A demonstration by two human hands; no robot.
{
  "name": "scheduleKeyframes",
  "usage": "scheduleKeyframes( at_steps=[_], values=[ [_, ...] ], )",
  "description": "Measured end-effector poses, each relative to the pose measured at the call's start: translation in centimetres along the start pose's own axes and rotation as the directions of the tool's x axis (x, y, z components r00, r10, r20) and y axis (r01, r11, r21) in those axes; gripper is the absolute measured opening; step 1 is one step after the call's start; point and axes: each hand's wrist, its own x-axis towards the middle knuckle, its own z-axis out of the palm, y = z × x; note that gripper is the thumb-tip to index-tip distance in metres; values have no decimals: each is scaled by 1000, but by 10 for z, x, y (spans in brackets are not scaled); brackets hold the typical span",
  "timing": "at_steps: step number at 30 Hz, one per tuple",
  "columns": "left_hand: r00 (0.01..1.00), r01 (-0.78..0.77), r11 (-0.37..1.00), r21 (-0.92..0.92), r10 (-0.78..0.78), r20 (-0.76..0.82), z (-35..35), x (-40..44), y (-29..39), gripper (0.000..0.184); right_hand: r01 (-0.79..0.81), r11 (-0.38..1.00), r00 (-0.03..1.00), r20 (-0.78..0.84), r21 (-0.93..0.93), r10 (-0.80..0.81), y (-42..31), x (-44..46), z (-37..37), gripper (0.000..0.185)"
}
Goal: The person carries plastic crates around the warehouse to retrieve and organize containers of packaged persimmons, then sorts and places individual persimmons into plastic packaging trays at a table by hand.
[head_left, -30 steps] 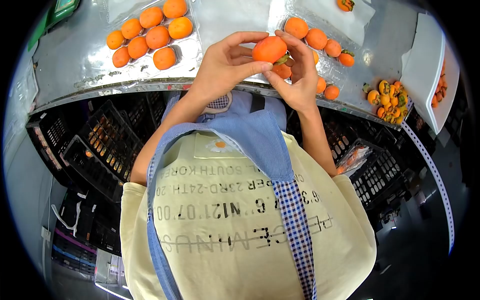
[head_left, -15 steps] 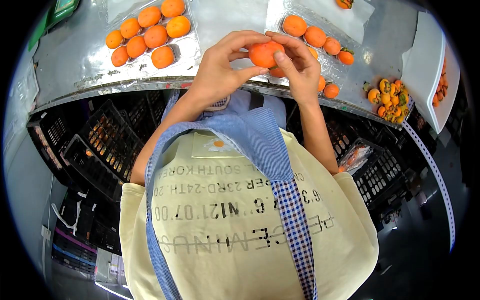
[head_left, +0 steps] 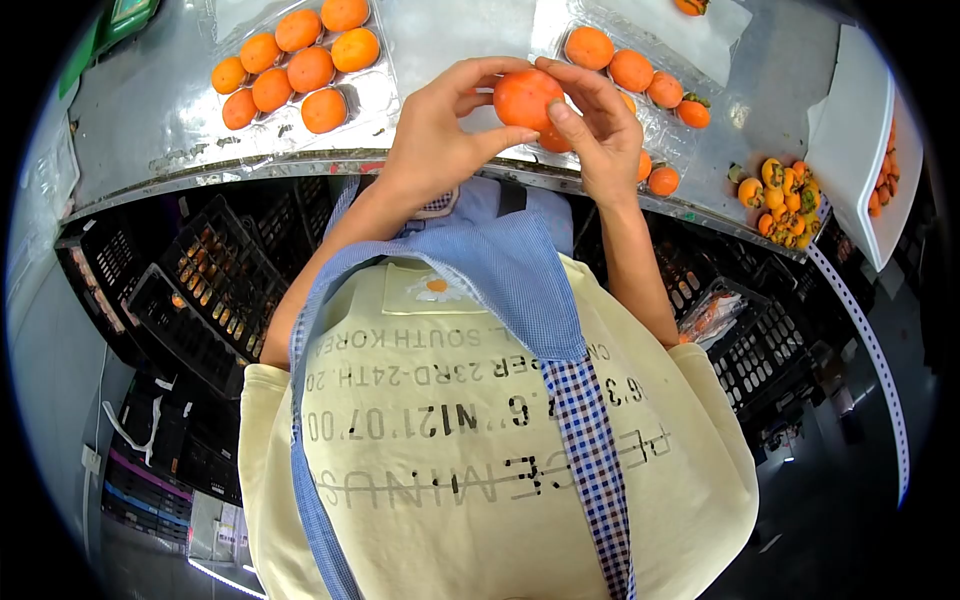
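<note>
Between my two hands, above the near edge of the metal table, is a smooth orange persimmon [head_left: 527, 98]. My left hand [head_left: 438, 128] holds it from the left, thumb underneath and fingertips over the top. My right hand [head_left: 600, 128] grips its right side with thumb and fingers. Its rounded face points up at me. Just below, another persimmon [head_left: 555, 141] is partly covered by the right thumb. Right of my hands, a clear plastic tray [head_left: 668, 128] carries several persimmons, some hidden by the right hand. To the left, a second clear tray [head_left: 372, 95] holds several more in rows.
At the table's right corner lies a heap of small yellow-orange fruit with leafy tops [head_left: 785, 200]. Beside it stands a white bin [head_left: 848, 130] with orange pieces inside. Black crates [head_left: 215, 275] sit below the table edge. A green object [head_left: 115, 30] is at the far left.
The held persimmon has turned in my fingers, so more of its round, smooth face shows and the green bit by my right thumb is out of sight. Both hands stay nearly in place.
</note>
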Motion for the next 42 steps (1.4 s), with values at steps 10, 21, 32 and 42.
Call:
scheduleKeyframes(
  at_steps=[10, 21, 32, 42],
  values=[
    [950, -271, 903, 333, 306, -56, 2, -1, 0, 67, 18, 839, 1000, 0, -543, -21, -12, 3, 6, 52],
    [901, -396, 778, 488, 431, 45, 0, -1, 2, 68, -211, 923, 977, -81, -320, 195, 1, 1, 5, 50],
    [852, -418, 745, 520, 520, -61, -22, -3, 8, 65, -465, 805, 873, 41, 368, 486, 0, 1, -5, 44],
    [880, -142, 951, 274, 248, -406, -68, -36, -27, 37, -461, 642, 844, 78, 613, 531, 10, 4, 9, 53]
  ],
)
